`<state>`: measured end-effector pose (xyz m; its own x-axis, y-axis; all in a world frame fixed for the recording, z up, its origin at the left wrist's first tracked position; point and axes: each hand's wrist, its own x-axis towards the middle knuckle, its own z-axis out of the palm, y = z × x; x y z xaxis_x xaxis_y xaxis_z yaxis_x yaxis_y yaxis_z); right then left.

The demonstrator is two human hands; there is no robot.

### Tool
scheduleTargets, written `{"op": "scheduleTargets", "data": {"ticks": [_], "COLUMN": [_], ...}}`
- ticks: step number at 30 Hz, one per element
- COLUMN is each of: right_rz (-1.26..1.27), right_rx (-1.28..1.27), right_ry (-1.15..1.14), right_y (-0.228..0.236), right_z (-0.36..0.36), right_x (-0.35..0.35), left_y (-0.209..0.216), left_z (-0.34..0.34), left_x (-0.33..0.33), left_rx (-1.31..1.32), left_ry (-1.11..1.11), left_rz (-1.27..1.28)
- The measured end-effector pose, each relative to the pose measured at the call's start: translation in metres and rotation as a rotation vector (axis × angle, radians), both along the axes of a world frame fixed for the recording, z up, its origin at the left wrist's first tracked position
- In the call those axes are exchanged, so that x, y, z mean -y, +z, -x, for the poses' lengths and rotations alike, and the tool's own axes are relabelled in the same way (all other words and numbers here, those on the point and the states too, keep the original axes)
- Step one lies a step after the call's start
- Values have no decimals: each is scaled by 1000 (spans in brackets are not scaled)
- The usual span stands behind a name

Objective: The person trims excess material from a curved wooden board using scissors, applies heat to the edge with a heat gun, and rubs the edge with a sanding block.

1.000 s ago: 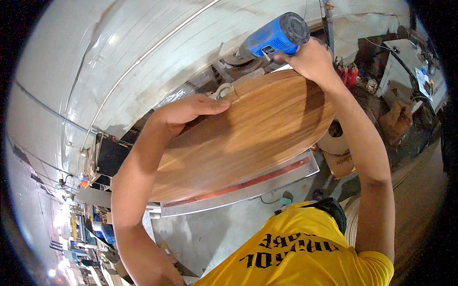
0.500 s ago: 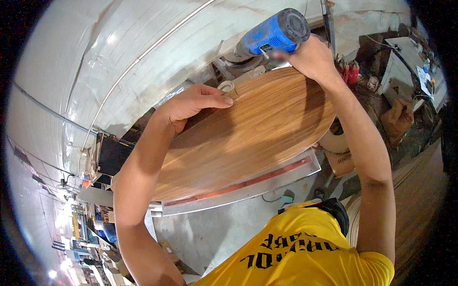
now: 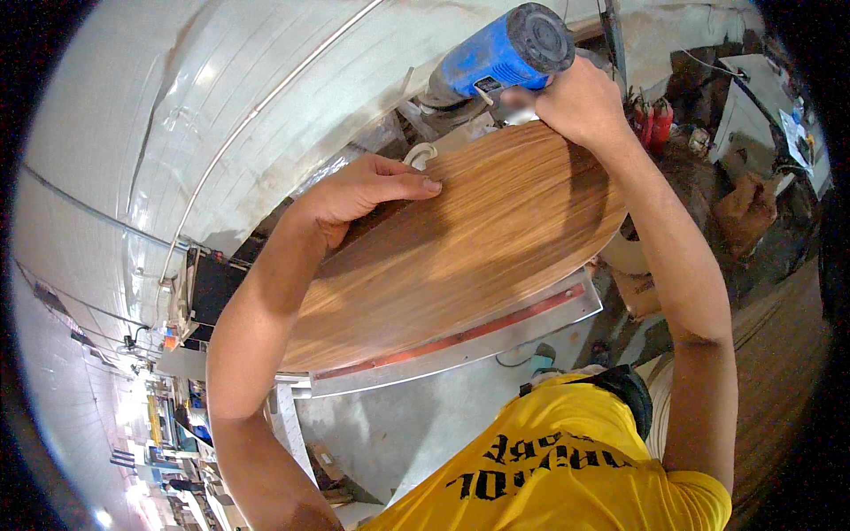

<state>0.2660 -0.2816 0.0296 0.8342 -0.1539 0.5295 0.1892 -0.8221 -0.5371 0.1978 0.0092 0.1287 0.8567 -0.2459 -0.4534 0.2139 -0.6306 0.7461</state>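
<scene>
An oval wood-grain tabletop (image 3: 443, 248) lies in front of me. My left hand (image 3: 367, 195) is closed at its far edge, with the thumb on the top face and the fingers curled towards the rim, partly hidden. A pale curled strip (image 3: 421, 156) sticks up just beyond those fingers; whether they also hold it is unclear. In my right hand (image 3: 580, 102) is a blue heat gun (image 3: 505, 53), held past the far right edge. Its dark nozzle points left, above the rim. The right fingers are mostly hidden behind the grip.
Below the tabletop's near side is a metal-edged support with a red strip (image 3: 460, 336). A roll of pale banding (image 3: 625, 255) and a cardboard box (image 3: 639, 295) sit to the right. Red bottles (image 3: 653, 124) stand farther back. Plastic sheeting (image 3: 239, 71) covers the far wall.
The heat gun has shifted slightly left and up, still in my right hand. The pale strip's curl looks more open. My left hand has barely moved to the right.
</scene>
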Motion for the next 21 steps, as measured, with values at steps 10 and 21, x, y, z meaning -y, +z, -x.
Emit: {"op": "scheduleTargets", "data": {"ticks": [10,21], "right_rz": [65,88], "right_rx": [-50,-43], "right_ry": [54,103], "right_y": [4,15], "right_z": [6,0], "right_x": [1,9], "left_y": [-1,-6], "left_z": [3,-3], "left_x": [-7,3], "left_rx": [-74,53], "left_ry": [-28,-76], "left_rz": [43,50]}}
